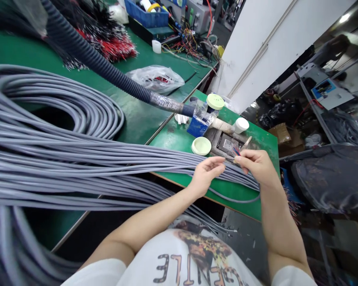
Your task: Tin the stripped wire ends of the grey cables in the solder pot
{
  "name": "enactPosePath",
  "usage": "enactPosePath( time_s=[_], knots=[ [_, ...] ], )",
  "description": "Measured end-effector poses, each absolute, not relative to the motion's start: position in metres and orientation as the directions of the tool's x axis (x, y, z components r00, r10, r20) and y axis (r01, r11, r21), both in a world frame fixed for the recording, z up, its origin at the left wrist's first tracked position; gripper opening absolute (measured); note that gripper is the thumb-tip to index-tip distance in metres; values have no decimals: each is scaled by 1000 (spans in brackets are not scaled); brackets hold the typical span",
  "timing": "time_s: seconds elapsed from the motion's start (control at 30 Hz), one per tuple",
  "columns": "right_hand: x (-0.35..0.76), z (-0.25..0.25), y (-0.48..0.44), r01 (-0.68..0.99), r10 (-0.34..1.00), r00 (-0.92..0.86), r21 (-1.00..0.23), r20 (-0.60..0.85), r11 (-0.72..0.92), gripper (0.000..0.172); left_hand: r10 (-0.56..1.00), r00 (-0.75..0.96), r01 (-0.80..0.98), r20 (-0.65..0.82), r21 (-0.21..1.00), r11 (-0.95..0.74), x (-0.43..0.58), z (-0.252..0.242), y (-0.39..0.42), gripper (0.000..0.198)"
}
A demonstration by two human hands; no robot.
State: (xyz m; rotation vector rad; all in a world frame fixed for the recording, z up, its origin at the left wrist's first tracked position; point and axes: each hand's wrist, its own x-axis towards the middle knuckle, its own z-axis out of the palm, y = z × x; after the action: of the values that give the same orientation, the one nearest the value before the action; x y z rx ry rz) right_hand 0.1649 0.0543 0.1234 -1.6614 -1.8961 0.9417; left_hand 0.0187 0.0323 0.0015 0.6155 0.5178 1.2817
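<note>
A thick bundle of grey cables [77, 167] runs from large coils at the left across the green bench to my hands. My left hand [205, 174] lies on the bundle's end with its fingers pinched together on a cable. My right hand [256, 163] is closed round one grey cable [235, 200], which loops below it; that cable's stripped end [236, 151] shows thin red and blue wires, pointing at a small metal fixture [228, 143] on the green side table [256, 206].
A black corrugated hose [86, 53] crosses the bench to the fixture. Round white-green lids [201, 145], a blue box [197, 127] and a white cup [241, 124] surround it. Red and black wire bundles [107, 39] and a plastic bag [156, 78] lie behind. Dark cloth-covered items stand at right.
</note>
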Motion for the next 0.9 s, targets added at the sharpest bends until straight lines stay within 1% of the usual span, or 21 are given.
enactPosePath(
  time_s=[0.07, 0.13, 0.2, 0.23, 0.3, 0.33, 0.37, 0.4, 0.43, 0.47, 0.5, 0.53, 0.57, 0.6, 0.63, 0.67, 0.7, 0.73, 0.77, 0.83, 0.9],
  knots=[
    [156, 128, 45, 668, 975, -198, -742, -98, 61, 32, 959, 281, -813, -40, 521, 260, 33, 14, 33, 28],
    [151, 132, 37, 658, 975, -201, -750, -91, 66, 32, 956, 289, -861, -44, 425, 280, 41, 26, 30, 23],
    [150, 134, 29, 638, 980, -185, -768, -79, 58, 31, 961, 273, -878, -42, 398, 266, 43, 35, 28, 20],
    [152, 135, 24, 620, 980, -181, -783, -80, 51, 27, 965, 259, -879, -40, 405, 252, 42, 38, 27, 20],
    [158, 135, 14, 588, 973, -202, -808, -110, 30, 19, 981, 192, -868, -30, 462, 184, 36, 43, 26, 20],
    [162, 133, 8, 578, 971, -206, -816, -120, 21, 22, 993, 121, -845, -10, 524, 108, 33, 44, 27, 19],
    [165, 130, 2, 564, 973, -197, -826, -120, 12, 27, 999, 30, -796, 43, 606, -2, 30, 44, 27, 17],
    [167, 126, -4, 541, 978, -176, -841, -113, 0, 30, 988, -64, -714, 139, 685, -143, 28, 44, 27, 15],
    [168, 122, -10, 503, 984, -146, -864, -103, -16, 33, 952, -142, -606, 273, 736, -301, 26, 42, 27, 11],
    [168, 117, -15, 446, 990, -109, -894, -93, -35, 35, 887, -187, -495, 422, 739, -457, 26, 41, 27, 7],
    [166, 112, -20, 374, 993, -77, -926, -91, -56, 38, 809, -202, -403, 553, 705, -583, 26, 39, 27, 6],
    [163, 108, -24, 298, 993, -58, -951, -100, -78, 41, 743, -200, -349, 639, 662, -663, 28, 37, 28, 7],
    [160, 104, -28, 230, 993, -42, -969, -106, -94, 44, 711, -196, -333, 675, 636, -696, 30, 35, 28, 8],
    [156, 102, -32, 176, 994, -22, -980, -103, -97, 47, 726, -188, -353, 662, 644, -679, 32, 34, 28, 8],
    [152, 101, -35, 139, 996, 3, -986, -92, -91, 50, 781, -171, -405, 600, 680, -611, 35, 32, 27, 10],
    [149, 101, -38, 117, 996, 26, -990, -81, -83, 53, 855, -132, -485, 501, 720, -496, 38, 31, 26, 15],
    [146, 102, -40, 109, 996, 43, -991, -72, -77, 56, 921, -64, -578, 383, 739, -347, 40, 31, 24, 22],
    [144, 102, -43, 108, 996, 55, -991, -68, -74, 59, 962, 32, -658, 272, 730, -185, 42, 30, 21, 28],
    [143, 102, -45, 113, 996, 59, -991, -72, -78, 61, 972, 144, -711, 186, 702, -29, 44, 29, 18, 32],
    [143, 100, -50, 135, 994, 41, -985, -100, -104, 62, 931, 349, -734, 104, 648, 203, 44, 28, 11, 34],
    [148, 98, -52, 200, 992, -12, -972, -127, -122, 59, 883, 461, -701, 85, 645, 304, 42, 26, 5, 33]
  ],
)
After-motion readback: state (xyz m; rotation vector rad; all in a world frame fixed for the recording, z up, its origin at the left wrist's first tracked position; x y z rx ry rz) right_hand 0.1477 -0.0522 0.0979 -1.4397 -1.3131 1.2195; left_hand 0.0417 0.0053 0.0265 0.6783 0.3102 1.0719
